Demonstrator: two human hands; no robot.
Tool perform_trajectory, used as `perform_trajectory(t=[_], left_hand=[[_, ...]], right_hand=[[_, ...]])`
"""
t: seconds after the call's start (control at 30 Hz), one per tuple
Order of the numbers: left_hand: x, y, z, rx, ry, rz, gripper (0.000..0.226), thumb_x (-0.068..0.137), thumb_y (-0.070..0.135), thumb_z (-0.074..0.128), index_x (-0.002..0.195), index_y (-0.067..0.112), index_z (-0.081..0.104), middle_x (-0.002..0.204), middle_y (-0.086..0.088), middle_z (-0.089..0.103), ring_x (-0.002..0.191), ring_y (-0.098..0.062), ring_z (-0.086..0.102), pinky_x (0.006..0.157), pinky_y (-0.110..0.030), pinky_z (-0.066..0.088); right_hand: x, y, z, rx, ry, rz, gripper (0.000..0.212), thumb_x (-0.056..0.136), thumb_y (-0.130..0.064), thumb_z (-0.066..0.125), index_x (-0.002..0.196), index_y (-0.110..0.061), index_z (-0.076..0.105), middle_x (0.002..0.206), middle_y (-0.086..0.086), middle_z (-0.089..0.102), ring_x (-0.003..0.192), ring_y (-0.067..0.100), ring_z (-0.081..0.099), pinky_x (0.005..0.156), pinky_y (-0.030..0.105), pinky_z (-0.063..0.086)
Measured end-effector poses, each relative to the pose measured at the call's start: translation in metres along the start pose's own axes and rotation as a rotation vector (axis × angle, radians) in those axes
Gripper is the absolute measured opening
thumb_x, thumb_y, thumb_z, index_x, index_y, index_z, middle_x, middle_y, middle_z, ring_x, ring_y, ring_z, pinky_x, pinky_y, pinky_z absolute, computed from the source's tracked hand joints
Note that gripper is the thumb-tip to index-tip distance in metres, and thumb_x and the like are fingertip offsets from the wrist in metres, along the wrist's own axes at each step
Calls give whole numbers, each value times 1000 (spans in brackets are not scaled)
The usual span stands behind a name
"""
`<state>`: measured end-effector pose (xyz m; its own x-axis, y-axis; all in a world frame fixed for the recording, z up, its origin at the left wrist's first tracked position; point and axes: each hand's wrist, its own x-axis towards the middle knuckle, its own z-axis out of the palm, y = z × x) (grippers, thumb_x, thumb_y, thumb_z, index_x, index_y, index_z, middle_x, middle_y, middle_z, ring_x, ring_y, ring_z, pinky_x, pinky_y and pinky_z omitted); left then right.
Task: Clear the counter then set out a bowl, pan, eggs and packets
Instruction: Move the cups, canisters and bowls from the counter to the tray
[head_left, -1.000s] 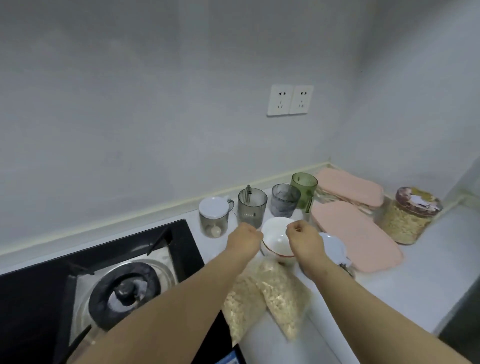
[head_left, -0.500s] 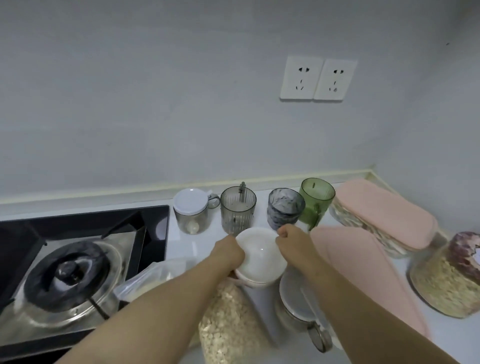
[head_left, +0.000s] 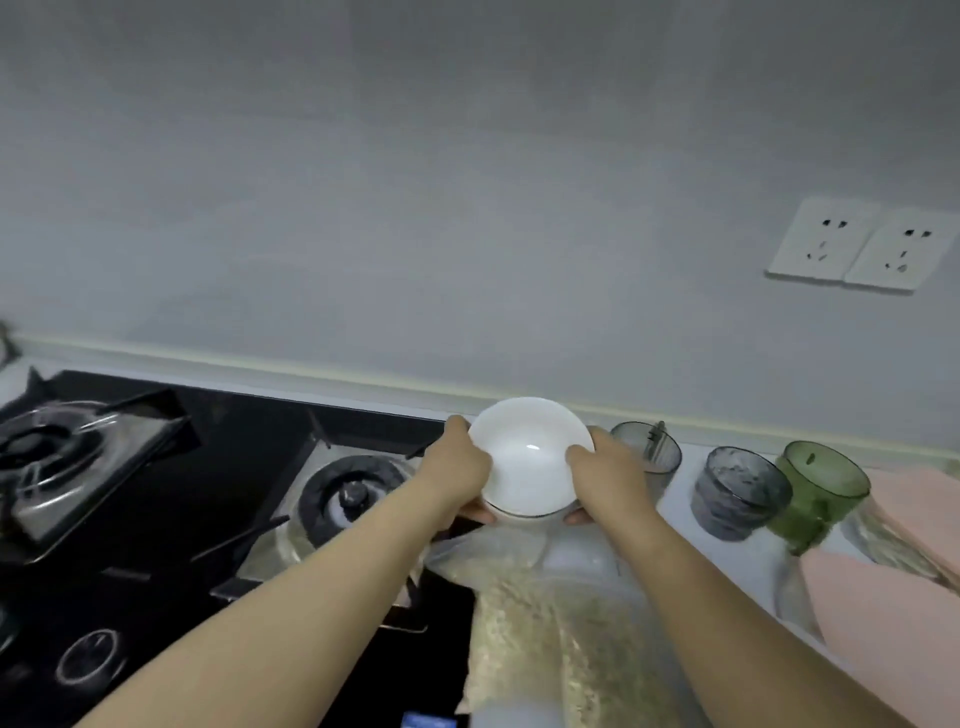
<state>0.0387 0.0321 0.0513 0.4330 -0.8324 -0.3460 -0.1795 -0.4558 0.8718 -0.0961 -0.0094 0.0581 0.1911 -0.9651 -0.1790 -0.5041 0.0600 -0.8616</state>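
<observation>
A white bowl (head_left: 527, 457) is held in the air above the counter, near the right edge of the hob. My left hand (head_left: 460, 470) grips its left rim, thumb on top and fingers under the base. My right hand (head_left: 605, 475) grips the right rim the same way. Below the bowl lie clear packets of oats (head_left: 550, 618) on the white counter (head_left: 737, 561). No pan and no eggs are in view.
A black gas hob (head_left: 228, 467) with two burners fills the left. Behind the bowl stand a grey ribbed cup (head_left: 649, 454), a dark marbled cup (head_left: 740, 491) and a green cup (head_left: 823, 491). Pink cloths (head_left: 893, 618) lie at the right. Sockets (head_left: 865, 252) sit on the wall.
Both hands have lifted the bowl off the counter and carried it up and toward the hob. The view has swung left.
</observation>
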Motion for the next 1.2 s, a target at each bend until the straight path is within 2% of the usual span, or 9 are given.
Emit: perform_trajectory(t=[0.07,0.17,0.27,0.4,0.53,0.73,0.93,1.1,1.2], left_hand=[[-6,-14,-51,-61,47,-24,27,89,1,33,113,14,35,118,-10,44,92,-36,59,60,-47,59],[-15,-45,-134,-136,116,-44,30,88,2,35,115,14,38,120,-10,46,86,-30,59,57,-41,59],[-32,-89,-228,-197,180,-59,21,88,1,35,105,14,39,114,-10,48,83,-29,58,59,-41,58],[-61,-145,-354,-245,290,-139,30,90,3,32,115,20,38,115,-10,49,90,-32,59,62,-39,55],[-80,-184,-456,-301,347,-126,31,89,2,34,111,23,41,97,-1,53,90,-23,54,74,-34,54],[-79,-228,-562,-439,439,-91,25,91,7,39,112,16,33,96,-2,47,96,-23,49,77,-31,50],[-37,-241,-646,-392,477,-26,29,90,7,40,117,18,34,112,-8,49,95,-22,49,69,-23,45],[14,-240,-710,-356,515,7,39,89,7,42,127,12,39,111,-5,51,91,-22,52,90,-39,50],[45,-243,-736,-325,521,22,37,89,12,44,126,14,41,117,-6,53,99,-25,55,91,-41,50]], right_hand=[[-10,-31,39,-13,-47,-44,32,89,-11,35,116,-19,49,101,6,54,62,20,56,66,44,60],[-34,-73,110,-14,-116,-87,22,89,-11,35,108,-17,43,98,5,52,62,20,57,65,44,60],[-68,-114,203,-5,-185,-102,28,89,-9,33,114,-13,43,109,8,50,62,22,58,55,37,58],[-117,-167,329,2,-306,-83,29,88,-8,33,114,-10,44,114,9,50,55,24,59,54,37,58],[-152,-215,426,83,-388,-32,38,89,-9,35,127,-11,43,120,8,48,61,29,63,37,25,51],[-169,-271,533,158,-439,-53,33,90,-9,39,122,-7,46,123,14,49,89,40,64,34,23,49],[-147,-321,615,233,-448,-43,29,90,-7,38,117,-7,48,119,12,51,96,37,62,43,29,56],[-111,-367,673,309,-452,-22,19,87,-3,38,99,-11,51,111,13,52,94,35,59,51,36,58],[-93,-386,697,314,-408,-19,19,86,-3,39,99,-10,50,109,11,52,97,37,60,54,39,58]])
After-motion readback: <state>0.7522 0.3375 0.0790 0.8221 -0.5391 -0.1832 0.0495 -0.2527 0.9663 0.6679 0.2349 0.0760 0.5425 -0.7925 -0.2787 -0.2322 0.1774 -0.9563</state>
